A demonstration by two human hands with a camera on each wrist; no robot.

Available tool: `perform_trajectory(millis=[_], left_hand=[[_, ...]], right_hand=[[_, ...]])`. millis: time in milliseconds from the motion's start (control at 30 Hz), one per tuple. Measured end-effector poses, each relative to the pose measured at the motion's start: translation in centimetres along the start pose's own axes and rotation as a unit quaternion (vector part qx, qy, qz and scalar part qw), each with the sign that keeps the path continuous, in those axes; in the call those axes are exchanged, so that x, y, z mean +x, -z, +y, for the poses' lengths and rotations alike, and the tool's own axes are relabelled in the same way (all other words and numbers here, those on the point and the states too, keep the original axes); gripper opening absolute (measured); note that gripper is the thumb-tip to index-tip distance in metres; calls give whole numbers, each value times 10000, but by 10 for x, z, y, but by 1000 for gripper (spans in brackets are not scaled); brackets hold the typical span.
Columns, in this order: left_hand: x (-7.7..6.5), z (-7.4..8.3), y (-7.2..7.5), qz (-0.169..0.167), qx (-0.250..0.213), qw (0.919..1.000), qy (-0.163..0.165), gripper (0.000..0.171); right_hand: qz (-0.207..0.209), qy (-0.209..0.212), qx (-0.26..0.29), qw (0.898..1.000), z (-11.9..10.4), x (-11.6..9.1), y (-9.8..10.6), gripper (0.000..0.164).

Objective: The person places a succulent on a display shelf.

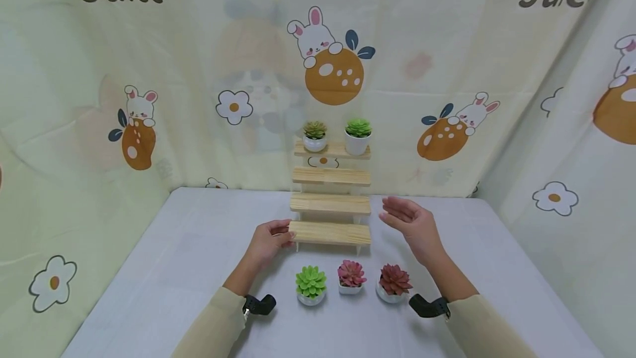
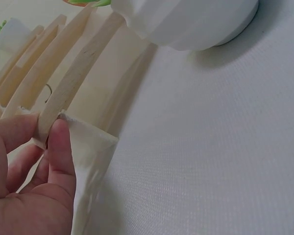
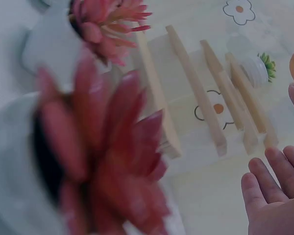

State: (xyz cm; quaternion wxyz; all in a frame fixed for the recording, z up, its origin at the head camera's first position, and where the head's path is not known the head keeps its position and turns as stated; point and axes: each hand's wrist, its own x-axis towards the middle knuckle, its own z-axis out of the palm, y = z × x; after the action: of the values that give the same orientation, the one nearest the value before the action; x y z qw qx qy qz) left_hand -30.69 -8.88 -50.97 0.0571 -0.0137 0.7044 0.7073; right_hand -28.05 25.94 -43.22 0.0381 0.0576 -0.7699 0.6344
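A stepped wooden display stand [image 1: 330, 233] with several plank shelves stands at the back of the table. My left hand [image 1: 269, 242] pinches the left end of its lowest shelf [image 2: 83, 63] between thumb and fingers. To the right of the stand, my right hand [image 1: 411, 225] hangs with fingers extended, apart from the shelves and holding nothing. On the top shelf sit a small succulent in a round white pot [image 1: 315, 142] and a green succulent in a taller white pot [image 1: 358, 140].
In front of the stand, a row of potted succulents lies between my forearms: a bright green one [image 1: 311, 282], a pink one [image 1: 351, 274] in a square pot, and a dark red one [image 1: 395, 280]. A printed curtain [image 1: 268, 43] hangs right behind the stand.
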Motion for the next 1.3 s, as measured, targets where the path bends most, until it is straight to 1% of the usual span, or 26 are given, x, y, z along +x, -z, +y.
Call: perform_trajectory(millis=[167, 400, 500, 633, 767, 900, 1100, 1300], left_hand=[[-2, 3, -1, 34, 20, 10000, -40, 39], [-3, 3, -3, 51, 49, 10000, -1, 39], [-4, 4, -3, 49, 9, 10000, 4, 39], [-4, 3, -3, 27, 28, 10000, 9, 39], [-1, 0, -2, 46, 34, 10000, -3, 38], [0, 0, -2, 47, 33, 10000, -7, 38], [-2, -1, -1, 81, 44, 9999, -59, 39], [-1, -1, -1, 58, 2, 9999, -85, 40]], right_hand=[[-207, -85, -124, 9997, 13, -26, 7, 59], [-337, -249, -286, 9987, 34, -59, 7, 58], [-372, -371, -275, 9982, 42, -72, 6, 57], [-514, -665, -56, 9964, 49, -86, 5, 65], [-753, -804, 146, 9938, 54, -94, 5, 77], [-848, -853, 91, 9927, 60, -100, 5, 84], [-791, -972, 47, 9921, 68, -107, 5, 92], [-638, -1155, 203, 9911, 68, -108, 5, 92]])
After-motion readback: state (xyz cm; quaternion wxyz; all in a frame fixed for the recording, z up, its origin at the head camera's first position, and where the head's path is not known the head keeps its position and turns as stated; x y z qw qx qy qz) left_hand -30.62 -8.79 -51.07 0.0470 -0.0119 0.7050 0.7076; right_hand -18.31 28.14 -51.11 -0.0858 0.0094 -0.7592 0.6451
